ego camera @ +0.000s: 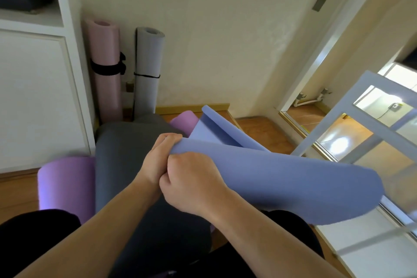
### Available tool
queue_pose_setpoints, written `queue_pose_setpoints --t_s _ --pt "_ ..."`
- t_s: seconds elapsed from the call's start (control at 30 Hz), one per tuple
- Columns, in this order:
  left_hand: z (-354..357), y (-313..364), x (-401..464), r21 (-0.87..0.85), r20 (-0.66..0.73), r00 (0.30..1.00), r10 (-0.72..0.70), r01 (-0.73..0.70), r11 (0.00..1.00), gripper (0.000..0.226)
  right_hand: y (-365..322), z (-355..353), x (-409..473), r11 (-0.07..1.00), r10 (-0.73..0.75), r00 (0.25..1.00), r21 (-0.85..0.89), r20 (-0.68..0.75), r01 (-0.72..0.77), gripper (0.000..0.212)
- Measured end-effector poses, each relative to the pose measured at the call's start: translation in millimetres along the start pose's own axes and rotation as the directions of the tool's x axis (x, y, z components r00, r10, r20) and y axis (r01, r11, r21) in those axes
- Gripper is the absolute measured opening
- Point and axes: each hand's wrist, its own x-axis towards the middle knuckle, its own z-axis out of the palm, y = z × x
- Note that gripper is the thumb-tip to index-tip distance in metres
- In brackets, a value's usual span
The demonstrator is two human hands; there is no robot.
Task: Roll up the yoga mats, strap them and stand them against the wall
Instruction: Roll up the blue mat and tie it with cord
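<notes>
**Blue mat gripped at one corner, ready to be rolled**

The blue mat [282,185] hangs in the air in front of the person, loosely folded over on itself, not yet a roll. Its long axis runs from the hands away to the right and a little forward, toward the glass door [361,133]; a further flap of it rises behind the hands. Both hands hold the same near-left end. The left hand [158,160] has its fingers [171,139] curled over the top edge, and the right hand [191,185] is clamped on the mat just beside it, the two hands touching. So the whole length of the mat lies to the right of the grip, and the right hand is the nearer one to slide along it.

My guess is that the coming move is to square up this end and start the roll toward the far right end.

Below the hands a grey mat [126,156] lies across a purple mat [65,185] on the wooden floor [266,133]. Against the wall [225,40] stand a pink roll [106,70] and a pale grey roll [147,70], each already strapped, beside a white cabinet [38,97].
</notes>
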Motion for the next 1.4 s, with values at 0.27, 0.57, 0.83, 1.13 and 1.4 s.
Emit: queue_pose_setpoints --t_s 0.27,0.57,0.83,1.13,1.4 --pt "-2 -2 -6 -0.03 0.148 0.982 -0.121 0.127 0.992 0.038 3 7 -1 0.984 0.015 0.996 0.177 -0.088 0.001 0.04" --pt "-8 22 -5 0.129 0.067 0.978 0.199 -0.206 0.97 0.017 164 -11 -46 0.793 0.361 0.926 0.56 -0.114 -0.24 0.04" --pt "4 26 -3 0.031 0.053 0.986 0.161 -0.163 0.986 0.029 222 18 -84 0.915 0.294 0.936 0.225 0.193 -0.334 0.113" --pt "15 18 8 0.074 -0.016 0.999 -0.048 0.049 0.996 0.02 212 78 -108 0.952 0.289 0.926 -0.025 -0.245 -0.304 0.074" --pt "37 69 16 0.892 0.432 0.782 0.449 -0.445 -0.082 0.047 210 74 -103 0.971 0.218 0.941 -0.04 -0.26 -0.236 0.063"
